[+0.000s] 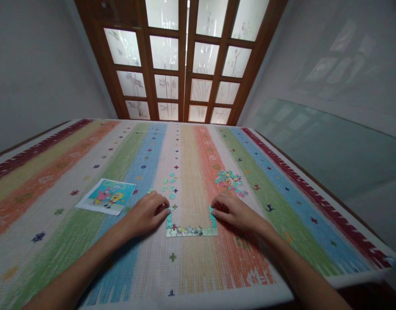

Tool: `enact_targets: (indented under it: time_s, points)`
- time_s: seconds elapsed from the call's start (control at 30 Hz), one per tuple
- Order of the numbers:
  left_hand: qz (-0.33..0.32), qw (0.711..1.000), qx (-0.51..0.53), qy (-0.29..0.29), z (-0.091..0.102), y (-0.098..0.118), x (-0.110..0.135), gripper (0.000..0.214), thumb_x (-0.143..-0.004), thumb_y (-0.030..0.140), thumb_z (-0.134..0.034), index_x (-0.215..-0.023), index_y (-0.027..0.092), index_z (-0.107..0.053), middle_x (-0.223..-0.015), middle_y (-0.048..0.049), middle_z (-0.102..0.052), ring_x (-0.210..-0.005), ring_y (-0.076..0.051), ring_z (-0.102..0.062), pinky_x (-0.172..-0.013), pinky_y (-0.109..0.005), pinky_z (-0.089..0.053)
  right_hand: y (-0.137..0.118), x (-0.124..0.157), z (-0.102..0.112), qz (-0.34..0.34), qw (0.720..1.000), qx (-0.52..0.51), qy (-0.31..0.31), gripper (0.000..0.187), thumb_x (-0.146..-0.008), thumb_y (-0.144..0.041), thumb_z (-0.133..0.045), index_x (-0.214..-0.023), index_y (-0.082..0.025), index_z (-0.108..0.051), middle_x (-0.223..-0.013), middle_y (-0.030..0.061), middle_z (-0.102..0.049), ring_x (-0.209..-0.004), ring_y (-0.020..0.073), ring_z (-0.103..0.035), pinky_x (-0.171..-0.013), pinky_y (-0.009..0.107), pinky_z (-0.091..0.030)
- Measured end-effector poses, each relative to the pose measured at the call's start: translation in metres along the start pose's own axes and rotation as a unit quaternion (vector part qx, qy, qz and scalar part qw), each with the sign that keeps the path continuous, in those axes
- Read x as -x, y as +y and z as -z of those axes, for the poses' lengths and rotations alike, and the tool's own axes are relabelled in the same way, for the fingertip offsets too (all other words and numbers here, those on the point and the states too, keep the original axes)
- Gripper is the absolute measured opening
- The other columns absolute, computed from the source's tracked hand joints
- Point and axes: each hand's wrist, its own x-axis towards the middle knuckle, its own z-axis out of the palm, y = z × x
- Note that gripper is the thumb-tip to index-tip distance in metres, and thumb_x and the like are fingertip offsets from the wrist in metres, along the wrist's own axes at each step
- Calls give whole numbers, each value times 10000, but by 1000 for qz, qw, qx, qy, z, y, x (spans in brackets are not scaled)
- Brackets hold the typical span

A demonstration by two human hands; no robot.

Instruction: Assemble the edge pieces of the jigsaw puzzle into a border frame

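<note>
A partly joined jigsaw border (192,231) lies flat on the striped cloth, forming a U with a bottom row and two short teal sides. My left hand (151,213) is at the top of the left side, its thumb and curled fingers closed on a teal jigsaw piece there. Across the gap, my right hand (232,210) pinches a teal piece at the top of the right side. The fingers partly cover both pieces. A few loose teal pieces (172,181) lie beyond my left hand. Past my right hand sits a heap of mixed jigsaw pieces (229,181).
A printed picture sheet (107,196) with cartoon figures lies left of my left hand. The striped tablecloth (191,155) covers the table. A glass panel (333,142) leans by the right wall. Wood-framed glass doors (185,60) stand beyond the far edge.
</note>
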Motion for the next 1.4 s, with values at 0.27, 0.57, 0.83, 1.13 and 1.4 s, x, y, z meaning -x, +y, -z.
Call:
enact_targets:
  time_s: [0.27, 0.57, 0.83, 1.13, 1.4]
  points:
    - [-23, 1000, -4, 15, -1, -1, 1, 161, -996, 318, -543, -927, 211, -642, -872, -55, -663, -862, -235, -580, -768, -372, -470, 2, 0, -1, 12, 1000, 7, 2, 57, -975, -184, -632, -923, -205, -629, -904, 67, -666, -844, 212, -603, -763, 339, -460]
    - [-45, 998, -44, 21, -4, -2, 1, 179, -1014, 314, -525, -930, 205, -641, -875, -60, -667, -858, -245, -577, -778, -384, -463, 0, -1, -3, 0, 1000, 9, 8, 76, -967, -162, -621, -910, -209, -638, -902, 68, -682, -832, 210, -613, -757, 340, -468]
    - [-59, 997, -49, 24, -5, -2, 1, 266, -1055, 307, -439, -914, 208, -642, -835, -58, -656, -828, -238, -568, -784, -384, -459, 2, -1, -5, -3, 1000, -4, 10, 103, -976, -133, -580, -930, -203, -640, -955, 90, -705, -882, 227, -638, -803, 359, -491]
    - [-48, 998, -45, 8, -3, -1, 2, 241, -1038, 375, -495, -937, 211, -640, -865, -58, -660, -860, -243, -567, -787, -380, -458, 0, -1, -1, -4, 1000, 4, 7, 100, -980, -156, -591, -938, -211, -664, -960, 83, -713, -902, 222, -640, -831, 362, -495]
    - [-42, 998, -39, 16, -7, -2, 2, 205, -1029, 378, -531, -947, 216, -626, -862, -57, -650, -860, -241, -566, -771, -371, -466, -2, 0, -1, -6, 1000, -2, 2, 81, -974, -169, -609, -961, -223, -668, -965, 84, -712, -890, 226, -641, -816, 367, -502]
